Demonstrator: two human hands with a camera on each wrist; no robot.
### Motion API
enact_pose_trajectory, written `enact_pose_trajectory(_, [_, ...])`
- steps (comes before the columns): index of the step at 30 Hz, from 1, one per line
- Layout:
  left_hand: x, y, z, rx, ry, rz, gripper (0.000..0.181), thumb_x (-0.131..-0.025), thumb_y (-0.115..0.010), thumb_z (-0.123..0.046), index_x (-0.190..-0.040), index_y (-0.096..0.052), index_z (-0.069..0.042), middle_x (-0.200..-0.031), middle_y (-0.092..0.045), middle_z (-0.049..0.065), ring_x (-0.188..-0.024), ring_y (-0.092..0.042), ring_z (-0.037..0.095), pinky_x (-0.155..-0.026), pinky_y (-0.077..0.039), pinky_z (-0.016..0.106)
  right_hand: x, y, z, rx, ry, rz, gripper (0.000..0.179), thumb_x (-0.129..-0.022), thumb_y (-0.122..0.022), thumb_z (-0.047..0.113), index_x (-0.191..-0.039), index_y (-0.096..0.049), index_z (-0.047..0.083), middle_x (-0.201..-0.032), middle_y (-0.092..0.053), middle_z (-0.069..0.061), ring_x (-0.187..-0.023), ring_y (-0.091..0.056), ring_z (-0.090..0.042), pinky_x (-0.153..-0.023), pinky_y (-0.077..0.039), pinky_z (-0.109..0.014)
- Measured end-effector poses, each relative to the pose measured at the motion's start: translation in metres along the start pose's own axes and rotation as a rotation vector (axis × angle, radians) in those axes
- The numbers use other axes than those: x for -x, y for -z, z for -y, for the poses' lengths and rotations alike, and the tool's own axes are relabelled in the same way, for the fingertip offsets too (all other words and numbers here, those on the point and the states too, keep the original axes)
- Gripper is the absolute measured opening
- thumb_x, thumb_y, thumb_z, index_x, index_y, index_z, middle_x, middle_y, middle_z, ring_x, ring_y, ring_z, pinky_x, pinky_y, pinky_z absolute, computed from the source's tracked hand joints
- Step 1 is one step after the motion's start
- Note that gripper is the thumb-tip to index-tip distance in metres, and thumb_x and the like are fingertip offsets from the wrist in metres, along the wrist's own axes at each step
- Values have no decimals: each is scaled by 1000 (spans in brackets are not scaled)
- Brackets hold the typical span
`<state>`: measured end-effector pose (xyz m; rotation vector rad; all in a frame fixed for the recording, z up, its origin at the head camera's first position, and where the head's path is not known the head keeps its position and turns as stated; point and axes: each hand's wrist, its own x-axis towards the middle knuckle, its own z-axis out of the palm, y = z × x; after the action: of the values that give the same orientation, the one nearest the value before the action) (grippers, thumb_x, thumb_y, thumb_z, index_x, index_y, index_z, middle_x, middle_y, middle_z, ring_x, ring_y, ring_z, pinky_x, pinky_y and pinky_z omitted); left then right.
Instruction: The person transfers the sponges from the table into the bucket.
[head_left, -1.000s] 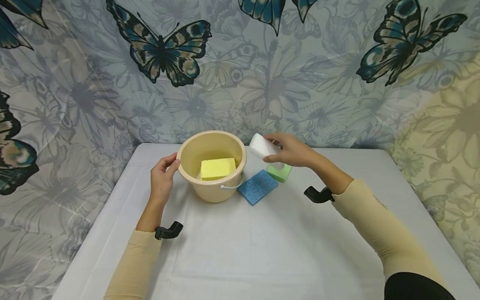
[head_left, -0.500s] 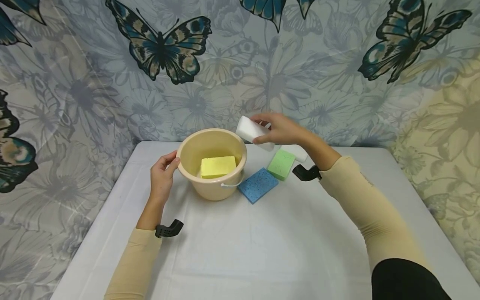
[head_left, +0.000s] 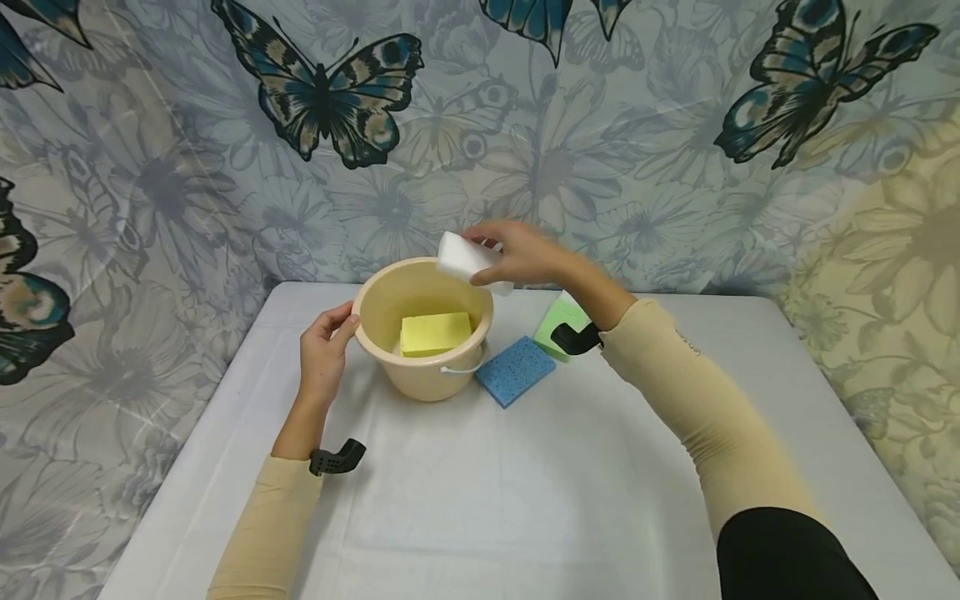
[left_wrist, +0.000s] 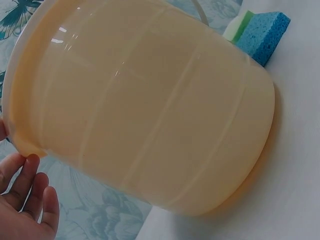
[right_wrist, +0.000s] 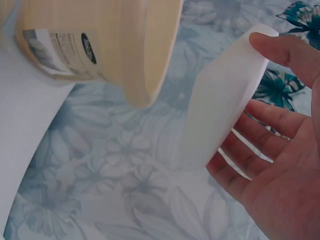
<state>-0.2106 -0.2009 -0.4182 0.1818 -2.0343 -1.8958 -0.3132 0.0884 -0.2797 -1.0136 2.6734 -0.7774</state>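
Observation:
A cream plastic bucket (head_left: 420,382) stands on the white table, its mouth facing up toward the head camera. Inside it lies a yellow sponge (head_left: 435,334). My left hand (head_left: 322,357) grips the bucket's rim on the left side, thumb over the edge; the left wrist view shows fingers of that hand (left_wrist: 27,197) at the rim of the bucket (left_wrist: 145,100). Between thumb and fingers, my right hand (head_left: 525,254) holds a white block-shaped sponge (head_left: 456,257) above the bucket's right rim. In the right wrist view the white sponge (right_wrist: 225,95) is apart from the bucket (right_wrist: 112,45).
To the bucket's right lie a blue sponge (head_left: 515,372) and a green sponge (head_left: 557,323), the latter partly covered by my right wrist's black camera mount (head_left: 576,338). The bucket's thin white handle (head_left: 461,370) hangs down in front. A butterfly-patterned cloth (head_left: 555,167) rises behind the table.
My right hand has carried the white sponge up and left, from above the green sponge to the bucket's rim. The left hand and bucket stay in place.

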Motion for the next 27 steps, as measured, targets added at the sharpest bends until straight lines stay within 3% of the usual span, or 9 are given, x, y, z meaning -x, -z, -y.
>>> enact_pose_trajectory(6, [1, 0, 0, 2, 7, 7, 35, -97, -61, -14, -127, -59, 3, -115, -61, -6, -104, -54, 3, -85, -47, 9, -9, -11, 8, -10, 4, 12, 70, -81, -78, 28, -142, -50, 9, -134, -57, -10, -120, -53, -26, -98, -48, -41])
enact_pose_trajectory(13, [0, 0, 1, 5, -11, -1, 35, -96, -61, -14, -127, -59, 4, -117, -62, -3, -104, -55, 4, -84, -47, 10, -23, -23, 15, 8, 62, 47, 66, -82, -78, 27, -139, -53, 7, -132, -59, -10, -119, -53, -25, -100, -47, -40])
enact_pose_trajectory(20, [0, 1, 4, 11, -4, -2, 35, -96, -61, -15, -126, -60, 4, -111, -62, -12, -103, -55, 4, -84, -47, 10, -33, -46, 18, 61, 57, 175, 69, -82, -77, 28, -142, -49, 8, -132, -57, -11, -121, -53, -24, -103, -45, -37])
enact_pose_trajectory(27, [-1, 0, 5, 24, -31, -6, 36, -96, -62, -14, -126, -59, 7, -107, -63, -17, -103, -55, 5, -83, -48, 10, -39, -61, 23, 120, 58, 271, 70, -84, -76, 27, -144, -46, 7, -146, -49, -12, -132, -47, -26, -110, -41, -38])
